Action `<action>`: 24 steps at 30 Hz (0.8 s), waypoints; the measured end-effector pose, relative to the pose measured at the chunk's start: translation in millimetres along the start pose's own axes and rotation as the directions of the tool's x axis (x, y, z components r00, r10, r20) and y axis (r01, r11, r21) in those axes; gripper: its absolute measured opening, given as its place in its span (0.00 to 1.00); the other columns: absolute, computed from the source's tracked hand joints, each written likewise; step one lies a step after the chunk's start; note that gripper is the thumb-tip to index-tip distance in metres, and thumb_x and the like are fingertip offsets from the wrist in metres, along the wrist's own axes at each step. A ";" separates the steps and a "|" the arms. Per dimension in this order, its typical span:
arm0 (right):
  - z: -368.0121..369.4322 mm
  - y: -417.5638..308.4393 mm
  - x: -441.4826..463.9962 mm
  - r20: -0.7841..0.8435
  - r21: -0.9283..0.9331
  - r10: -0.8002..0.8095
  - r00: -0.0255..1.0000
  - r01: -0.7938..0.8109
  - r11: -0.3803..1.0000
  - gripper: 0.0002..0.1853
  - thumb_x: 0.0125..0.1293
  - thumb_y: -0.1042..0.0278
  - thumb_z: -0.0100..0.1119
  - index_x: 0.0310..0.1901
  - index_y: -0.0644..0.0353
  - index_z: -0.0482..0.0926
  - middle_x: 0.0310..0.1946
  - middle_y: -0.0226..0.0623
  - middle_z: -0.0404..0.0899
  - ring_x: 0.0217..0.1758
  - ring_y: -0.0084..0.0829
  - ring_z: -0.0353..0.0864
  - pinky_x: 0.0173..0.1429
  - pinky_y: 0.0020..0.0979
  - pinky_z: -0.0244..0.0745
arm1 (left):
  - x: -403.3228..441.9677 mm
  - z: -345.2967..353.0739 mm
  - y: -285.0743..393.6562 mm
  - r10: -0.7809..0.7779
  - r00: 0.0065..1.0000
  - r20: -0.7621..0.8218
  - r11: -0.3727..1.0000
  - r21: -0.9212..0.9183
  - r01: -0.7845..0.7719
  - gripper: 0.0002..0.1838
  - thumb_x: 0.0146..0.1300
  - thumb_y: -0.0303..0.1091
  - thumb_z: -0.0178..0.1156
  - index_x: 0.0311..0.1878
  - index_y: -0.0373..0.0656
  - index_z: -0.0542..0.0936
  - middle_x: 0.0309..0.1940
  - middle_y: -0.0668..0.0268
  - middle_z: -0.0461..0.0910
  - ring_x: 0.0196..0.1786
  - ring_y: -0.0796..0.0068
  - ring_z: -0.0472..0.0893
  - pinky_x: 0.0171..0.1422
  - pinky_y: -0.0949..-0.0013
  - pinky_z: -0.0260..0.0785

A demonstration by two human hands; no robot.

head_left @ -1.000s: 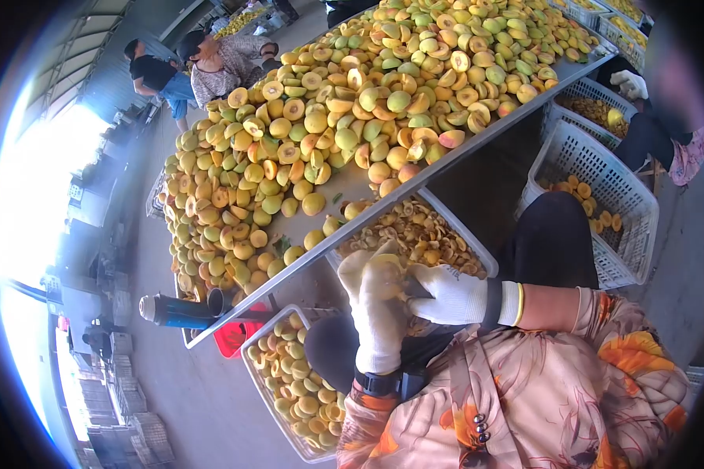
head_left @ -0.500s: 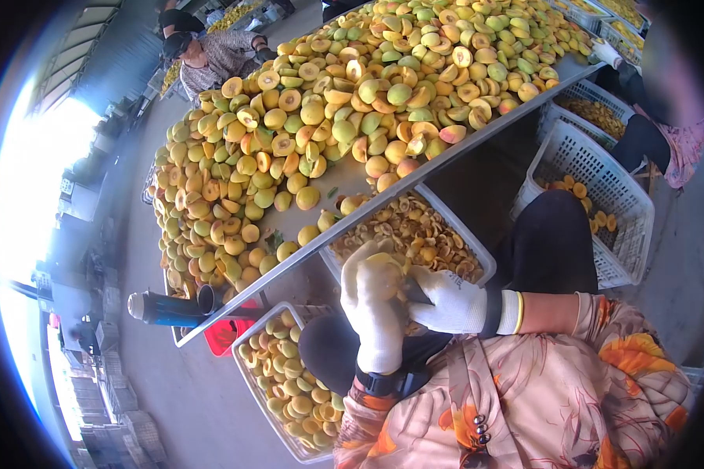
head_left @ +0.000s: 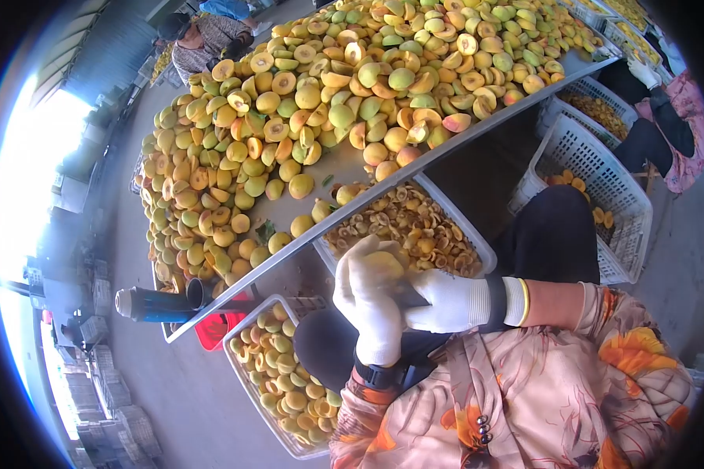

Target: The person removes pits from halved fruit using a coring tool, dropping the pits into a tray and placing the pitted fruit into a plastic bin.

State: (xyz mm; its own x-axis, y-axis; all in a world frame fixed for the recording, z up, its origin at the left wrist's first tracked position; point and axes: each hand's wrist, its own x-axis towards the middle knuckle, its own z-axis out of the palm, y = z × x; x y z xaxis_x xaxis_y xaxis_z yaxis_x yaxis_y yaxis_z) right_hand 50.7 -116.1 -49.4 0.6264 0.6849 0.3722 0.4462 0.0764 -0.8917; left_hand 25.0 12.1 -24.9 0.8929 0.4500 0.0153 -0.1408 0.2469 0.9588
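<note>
My left hand [head_left: 368, 293], in a white glove, is closed around a yellow peach half [head_left: 389, 264] in front of my chest. My right hand [head_left: 447, 300], gloved too, presses against that fruit from the right with its fingers curled. Something dark shows between the hands, too blurred to name; what the right fingers grip is hidden. Just beyond them, a crate [head_left: 477, 244] holds brown-yellow peach scraps [head_left: 414, 227]. On the metal table [head_left: 352, 160] above lies a large heap of halved peaches [head_left: 289, 102].
A crate of peach halves [head_left: 289, 383] stands left of my knee, near a red container [head_left: 211, 332]. A blue cylinder [head_left: 152, 305] sits at the table's corner. To the right, a white crate [head_left: 594, 180] contains some halves. Co-workers sit at far left [head_left: 203, 47] and right [head_left: 684, 133].
The view has shifted slightly, so the table and crates appear a little further left. Both hands stay together around the peach half; the co-worker's gloved hand at right has lowered.
</note>
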 end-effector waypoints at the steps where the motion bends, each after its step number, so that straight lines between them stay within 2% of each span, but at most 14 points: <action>1: 0.3 3.0 1.8 0.001 0.038 -0.058 0.998 0.058 0.998 0.20 0.66 0.69 0.61 0.59 0.64 0.77 0.30 0.43 0.84 0.32 0.41 0.86 0.38 0.38 0.80 | 1.3 -1.4 0.9 -0.022 1.000 0.012 1.000 0.009 0.022 0.24 0.79 0.50 0.53 0.55 0.33 0.79 0.39 0.51 0.87 0.34 0.66 0.85 0.41 0.68 0.80; 2: -3.8 3.7 -0.1 0.116 0.158 0.149 0.982 -0.166 0.973 0.20 0.66 0.69 0.60 0.59 0.63 0.77 0.29 0.40 0.83 0.29 0.36 0.84 0.35 0.35 0.78 | 1.5 -2.3 1.0 -0.046 0.999 0.023 0.999 0.019 0.045 0.24 0.78 0.50 0.54 0.54 0.34 0.80 0.39 0.51 0.87 0.34 0.66 0.85 0.40 0.68 0.80; 3: -12.6 -1.0 -1.2 0.248 0.244 0.329 0.911 -0.388 0.889 0.20 0.65 0.70 0.60 0.58 0.62 0.77 0.27 0.37 0.82 0.27 0.31 0.83 0.32 0.32 0.77 | 2.5 -2.6 -0.6 -0.045 0.998 0.034 0.999 0.001 0.045 0.24 0.78 0.50 0.54 0.54 0.34 0.80 0.38 0.51 0.87 0.33 0.67 0.85 0.40 0.68 0.80; 6: -23.2 -5.9 -0.8 0.421 0.381 0.467 0.778 -0.619 0.687 0.19 0.65 0.73 0.58 0.57 0.63 0.78 0.23 0.28 0.77 0.20 0.18 0.75 0.25 0.23 0.70 | 5.0 -3.5 -10.5 0.006 0.999 0.053 1.000 -0.010 -0.006 0.24 0.78 0.50 0.55 0.53 0.34 0.81 0.38 0.52 0.87 0.33 0.68 0.84 0.37 0.70 0.78; 8: -24.2 1.6 -2.3 0.424 0.415 0.437 0.793 -0.599 0.684 0.18 0.66 0.72 0.58 0.57 0.64 0.77 0.22 0.28 0.77 0.20 0.19 0.75 0.25 0.24 0.70 | 5.1 -1.2 -16.2 0.101 0.994 0.047 0.994 0.047 -0.103 0.24 0.78 0.51 0.56 0.53 0.34 0.81 0.37 0.53 0.87 0.32 0.69 0.84 0.36 0.71 0.77; 10: -22.1 10.5 -2.8 0.374 0.390 0.351 0.858 -0.489 0.780 0.17 0.66 0.72 0.58 0.56 0.65 0.77 0.22 0.28 0.76 0.19 0.19 0.74 0.24 0.24 0.69 | 2.8 2.2 -16.9 0.130 0.992 0.005 0.988 0.083 -0.129 0.23 0.78 0.50 0.56 0.52 0.34 0.81 0.37 0.55 0.87 0.32 0.72 0.83 0.35 0.73 0.76; 12: -24.9 11.5 -1.6 0.407 0.391 0.352 0.843 -0.509 0.767 0.16 0.66 0.73 0.58 0.54 0.65 0.77 0.22 0.28 0.76 0.19 0.19 0.73 0.24 0.25 0.69 | 3.7 3.0 -13.8 0.114 0.993 -0.005 0.991 0.067 -0.114 0.23 0.78 0.49 0.56 0.52 0.35 0.82 0.38 0.57 0.87 0.32 0.75 0.83 0.35 0.75 0.75; 15: -40.2 -0.4 0.6 0.587 0.410 0.470 0.659 -0.743 0.530 0.17 0.66 0.73 0.60 0.56 0.65 0.76 0.28 0.29 0.78 0.23 0.19 0.74 0.26 0.24 0.70 | 4.6 4.7 -10.3 0.039 0.999 0.023 0.999 -0.018 -0.039 0.21 0.79 0.47 0.55 0.52 0.35 0.82 0.38 0.59 0.88 0.31 0.80 0.81 0.35 0.78 0.73; 17: -51.6 -13.5 7.6 0.661 0.371 0.495 0.564 -0.819 0.438 0.23 0.67 0.73 0.62 0.63 0.65 0.73 0.35 0.30 0.81 0.31 0.19 0.78 0.34 0.24 0.74 | 6.3 6.8 -14.1 0.028 0.999 0.027 0.998 -0.049 -0.027 0.20 0.79 0.46 0.54 0.52 0.35 0.82 0.39 0.61 0.88 0.32 0.83 0.81 0.35 0.80 0.72; 20: -50.9 -25.4 10.0 0.485 0.311 0.444 0.753 -0.623 0.718 0.19 0.68 0.73 0.61 0.59 0.63 0.74 0.27 0.28 0.78 0.21 0.18 0.72 0.25 0.24 0.67 | 8.7 -1.5 -16.1 0.219 0.965 0.146 0.933 0.257 -0.251 0.22 0.80 0.46 0.53 0.53 0.34 0.82 0.38 0.60 0.87 0.33 0.82 0.81 0.36 0.78 0.73; 21: -50.7 -26.9 9.7 0.491 0.347 0.457 0.742 -0.647 0.679 0.16 0.68 0.72 0.61 0.55 0.63 0.75 0.24 0.27 0.75 0.19 0.18 0.71 0.23 0.24 0.66 | 9.5 -2.3 -14.6 0.222 0.961 0.166 0.915 0.304 -0.264 0.23 0.80 0.47 0.52 0.53 0.33 0.82 0.39 0.59 0.87 0.35 0.79 0.82 0.39 0.77 0.75; 23: -51.5 -28.8 8.0 0.505 0.414 0.481 0.717 -0.690 0.594 0.09 0.66 0.70 0.61 0.46 0.61 0.76 0.18 0.26 0.69 0.15 0.19 0.67 0.19 0.25 0.63 | 11.0 -0.2 -12.9 0.147 0.974 0.172 0.963 0.202 -0.181 0.22 0.79 0.46 0.53 0.53 0.33 0.82 0.39 0.58 0.87 0.34 0.76 0.83 0.40 0.74 0.77; 24: -53.4 -24.2 4.2 0.609 0.500 0.424 0.670 -0.740 0.451 0.09 0.66 0.70 0.61 0.44 0.61 0.75 0.17 0.26 0.68 0.14 0.19 0.66 0.18 0.25 0.61 | 11.0 0.7 -11.9 0.111 0.977 0.180 0.979 0.149 -0.139 0.22 0.79 0.46 0.53 0.53 0.33 0.81 0.39 0.57 0.87 0.34 0.75 0.83 0.41 0.72 0.77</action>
State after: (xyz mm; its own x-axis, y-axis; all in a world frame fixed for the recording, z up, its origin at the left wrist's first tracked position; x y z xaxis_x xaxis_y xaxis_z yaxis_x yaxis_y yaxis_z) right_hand 76.6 -153.7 -12.5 0.2197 0.9327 -0.2858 -0.5816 -0.1100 -0.8060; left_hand 36.8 13.5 -35.9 0.9341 0.3126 0.1727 -0.1982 0.0515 0.9788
